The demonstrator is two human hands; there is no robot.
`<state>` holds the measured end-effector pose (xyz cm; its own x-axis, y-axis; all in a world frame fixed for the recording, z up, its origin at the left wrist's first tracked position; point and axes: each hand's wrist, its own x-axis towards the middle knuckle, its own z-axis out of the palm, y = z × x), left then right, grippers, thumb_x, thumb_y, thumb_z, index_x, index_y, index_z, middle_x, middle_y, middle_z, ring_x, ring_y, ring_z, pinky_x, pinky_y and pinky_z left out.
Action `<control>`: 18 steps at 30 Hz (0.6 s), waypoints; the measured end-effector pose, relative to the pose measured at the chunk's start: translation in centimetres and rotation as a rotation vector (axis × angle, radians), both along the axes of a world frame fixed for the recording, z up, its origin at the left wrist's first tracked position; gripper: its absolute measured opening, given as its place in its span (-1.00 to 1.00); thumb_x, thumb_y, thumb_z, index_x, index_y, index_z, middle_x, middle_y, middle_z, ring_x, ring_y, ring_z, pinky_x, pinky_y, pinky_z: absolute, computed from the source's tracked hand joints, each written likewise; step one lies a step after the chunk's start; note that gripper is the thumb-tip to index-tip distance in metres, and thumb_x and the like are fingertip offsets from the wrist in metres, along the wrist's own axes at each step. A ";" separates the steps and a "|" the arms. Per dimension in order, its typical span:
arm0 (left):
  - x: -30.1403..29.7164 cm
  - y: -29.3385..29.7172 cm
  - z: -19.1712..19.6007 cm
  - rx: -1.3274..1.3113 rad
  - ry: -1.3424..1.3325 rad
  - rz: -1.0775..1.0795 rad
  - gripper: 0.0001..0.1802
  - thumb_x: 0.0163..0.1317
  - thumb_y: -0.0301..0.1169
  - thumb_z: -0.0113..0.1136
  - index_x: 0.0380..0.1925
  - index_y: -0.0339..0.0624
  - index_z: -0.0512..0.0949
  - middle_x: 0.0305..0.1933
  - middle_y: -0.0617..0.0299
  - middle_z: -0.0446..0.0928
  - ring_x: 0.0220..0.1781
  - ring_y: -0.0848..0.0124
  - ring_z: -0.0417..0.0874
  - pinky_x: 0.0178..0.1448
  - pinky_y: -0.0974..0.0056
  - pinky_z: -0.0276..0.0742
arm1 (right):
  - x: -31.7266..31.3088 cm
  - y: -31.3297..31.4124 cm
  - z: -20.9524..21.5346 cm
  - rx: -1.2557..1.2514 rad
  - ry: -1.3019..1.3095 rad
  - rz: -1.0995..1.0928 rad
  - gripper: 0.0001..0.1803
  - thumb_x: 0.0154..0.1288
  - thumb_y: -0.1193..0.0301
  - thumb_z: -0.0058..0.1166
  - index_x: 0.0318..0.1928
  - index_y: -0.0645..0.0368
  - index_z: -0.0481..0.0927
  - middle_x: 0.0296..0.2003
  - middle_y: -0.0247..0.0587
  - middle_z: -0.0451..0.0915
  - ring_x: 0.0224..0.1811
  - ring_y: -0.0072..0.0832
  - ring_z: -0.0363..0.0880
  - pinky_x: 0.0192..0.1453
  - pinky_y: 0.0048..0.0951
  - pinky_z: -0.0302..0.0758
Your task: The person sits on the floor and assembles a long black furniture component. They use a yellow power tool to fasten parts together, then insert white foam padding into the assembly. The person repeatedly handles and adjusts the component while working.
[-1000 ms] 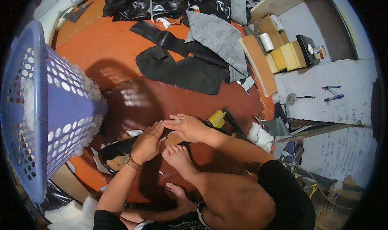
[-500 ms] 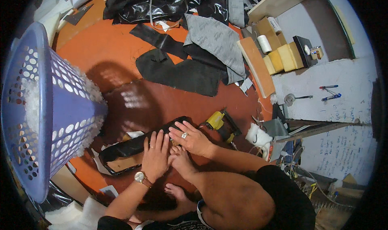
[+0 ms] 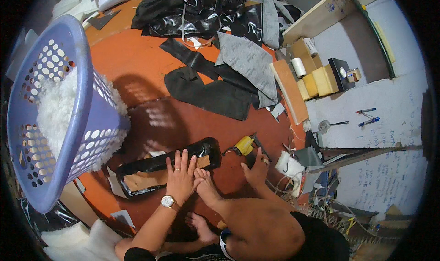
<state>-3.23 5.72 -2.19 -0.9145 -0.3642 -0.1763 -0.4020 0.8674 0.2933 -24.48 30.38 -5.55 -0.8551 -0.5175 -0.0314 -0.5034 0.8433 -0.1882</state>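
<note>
Down on the orange floor, my left hand lies flat with the fingers spread, palm pressing on the long black glossy leather-like piece with a tan board inside it. It grips nothing; it only pins the piece, I judge so the folded black edge stays tight against the board. My bare foot rests just beside that hand at the piece's right end, seemingly for the same reason. My right hand is off to the right, fingers loosely curled around the dark grip of the yellow and black hand tool lying near the end of the piece; whether it has closed on it I cannot tell.

To my left a lilac perforated plastic laundry basket filled with white fluffy stuffing leans over, close enough to reach. Farther up the floor lie flat black cut panels and a grey fabric sheet, with a heap of shiny black material beyond them. Yellow foam blocks sit by the pale wall on the right.
</note>
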 end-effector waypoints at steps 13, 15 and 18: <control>0.4 0.3 -1.6 -0.044 0.066 -0.013 -0.10 0.32 0.16 0.33 0.56 -0.02 0.39 0.72 -0.16 0.11 0.75 -0.16 0.06 0.69 -0.47 -0.01 | -2.7 -1.5 3.6 -0.068 -0.902 -0.077 -0.15 0.33 0.36 0.36 0.57 0.21 0.32 0.01 -0.03 0.76 0.01 -0.29 0.74 0.17 -0.24 0.64; 0.4 0.3 -1.4 -0.047 0.031 -0.018 -0.11 0.34 0.17 0.30 0.58 0.03 0.39 0.73 -0.13 0.10 0.76 -0.12 0.05 0.70 -0.43 -0.01 | -1.5 -1.8 4.9 -0.304 -1.128 -0.089 -0.28 0.35 0.33 0.35 0.48 0.20 0.45 0.00 -0.16 0.75 0.01 -0.42 0.72 0.18 -0.33 0.62; 0.5 0.3 -1.6 -0.059 0.098 -0.020 -0.08 0.31 0.18 0.34 0.55 -0.06 0.38 0.72 -0.18 0.11 0.75 -0.18 0.06 0.68 -0.48 0.01 | 3.1 -3.9 6.8 -0.320 -1.053 -0.031 -0.49 0.35 0.33 0.34 0.28 0.16 0.63 -0.03 -0.24 0.77 0.00 -0.48 0.71 0.18 -0.32 0.63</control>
<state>-2.74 5.99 -3.83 -0.9336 -0.3526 -0.0641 -0.3560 0.8919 0.2789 -21.37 26.48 1.28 -0.4920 -0.6104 -0.6208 0.0576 0.6887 -0.7227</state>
